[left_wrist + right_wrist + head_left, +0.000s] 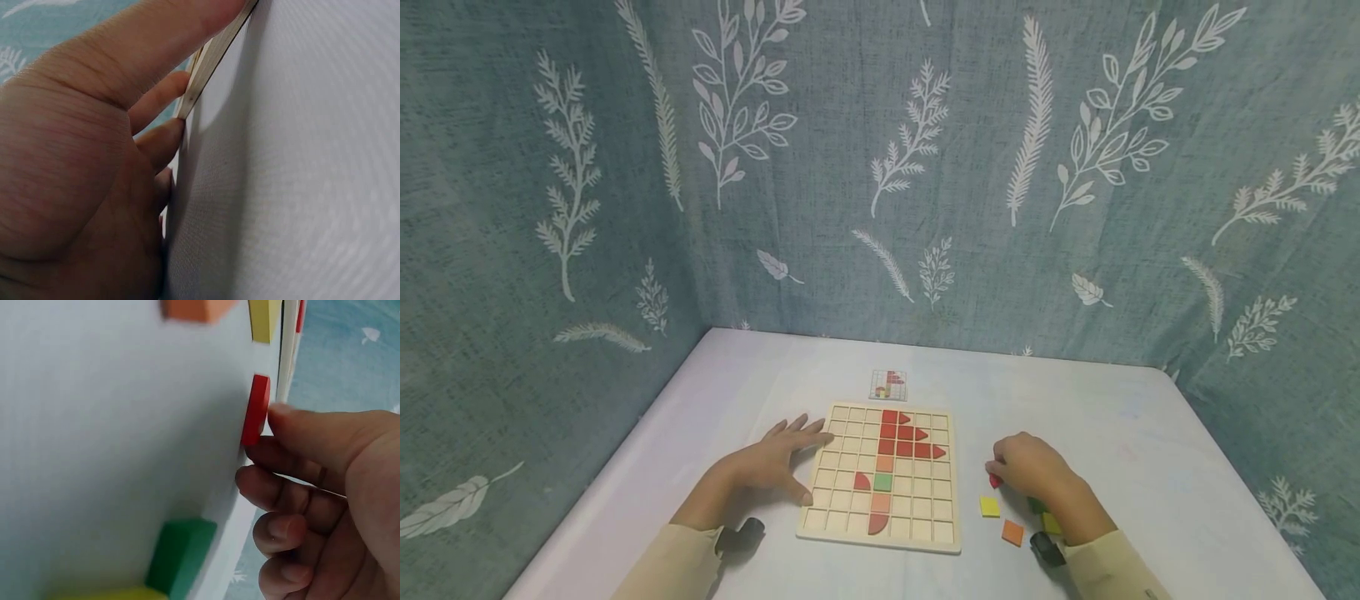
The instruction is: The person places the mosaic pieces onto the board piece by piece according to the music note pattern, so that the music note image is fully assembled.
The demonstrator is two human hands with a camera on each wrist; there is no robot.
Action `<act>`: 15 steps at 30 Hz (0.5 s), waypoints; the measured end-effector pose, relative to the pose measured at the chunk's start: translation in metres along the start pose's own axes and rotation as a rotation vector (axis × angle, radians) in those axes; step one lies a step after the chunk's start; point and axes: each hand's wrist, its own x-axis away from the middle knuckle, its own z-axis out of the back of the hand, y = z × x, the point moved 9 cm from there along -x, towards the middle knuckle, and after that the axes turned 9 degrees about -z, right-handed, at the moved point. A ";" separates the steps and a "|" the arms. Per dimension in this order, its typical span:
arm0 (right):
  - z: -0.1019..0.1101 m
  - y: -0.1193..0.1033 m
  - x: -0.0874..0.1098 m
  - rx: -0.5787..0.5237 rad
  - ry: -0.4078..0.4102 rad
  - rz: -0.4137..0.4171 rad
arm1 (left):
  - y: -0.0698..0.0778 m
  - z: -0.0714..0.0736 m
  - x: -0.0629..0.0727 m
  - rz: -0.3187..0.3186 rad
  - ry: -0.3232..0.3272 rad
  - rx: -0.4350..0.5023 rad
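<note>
A square wooden grid board [917,508] lies on the white table, with red, orange and green pieces set in some of its squares. My left hand [767,462] is spread at the board's left side, thumb and fingertips at its edge; the left wrist view shows the fingertips [170,134] right at the wooden rim. To the right of the board, my right hand [1030,467] pinches a small red piece [256,409] between thumb and index finger, low over the table. Its other fingers are curled in. The hand partly hides the red piece in the head view.
Close to my right hand lie a yellow square [989,507], an orange square [1012,532] and a green piece [181,556], with another yellow piece [1051,523] near the wrist. A small pattern card [888,385] lies beyond the board. Patterned blue-green cloth [970,250] surrounds the table.
</note>
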 end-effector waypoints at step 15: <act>0.007 -0.006 0.006 -0.103 -0.031 0.168 | 0.001 0.001 0.000 0.015 -0.007 0.012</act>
